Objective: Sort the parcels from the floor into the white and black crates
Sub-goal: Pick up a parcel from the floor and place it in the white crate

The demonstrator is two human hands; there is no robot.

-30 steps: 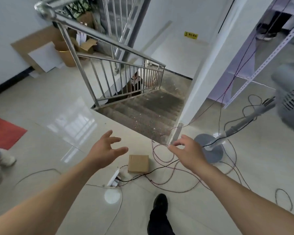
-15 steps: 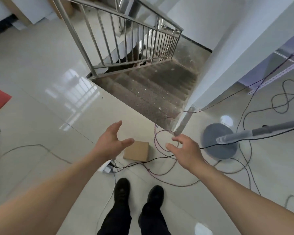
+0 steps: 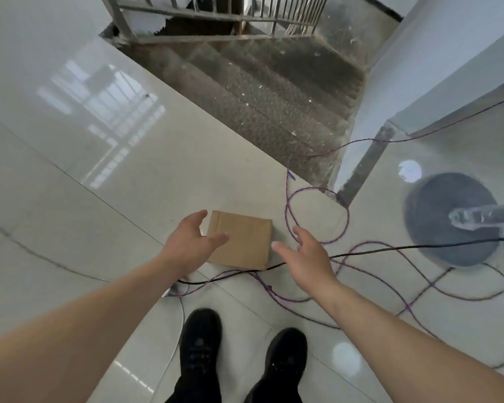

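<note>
A flat brown cardboard parcel [image 3: 242,242] lies on the glossy tiled floor just ahead of my feet. My left hand [image 3: 191,245] hovers over its left edge, fingers spread and relaxed, thumb above the parcel top. My right hand [image 3: 306,257] is open just right of the parcel, fingers spread, apart from it. Neither hand holds anything. No crate shows in this view.
Purple and black cables [image 3: 317,257] loop across the floor around and under the parcel's near edge. A fan's round grey base [image 3: 437,219] stands at right. A stairwell [image 3: 262,91] drops away just beyond the parcel, with a metal railing [image 3: 216,13] behind. My black shoes [image 3: 201,344] stand below.
The view has tilted down and come closer to the parcel. Both hands have dropped toward it, the left now over its left edge, the right beside its right edge.
</note>
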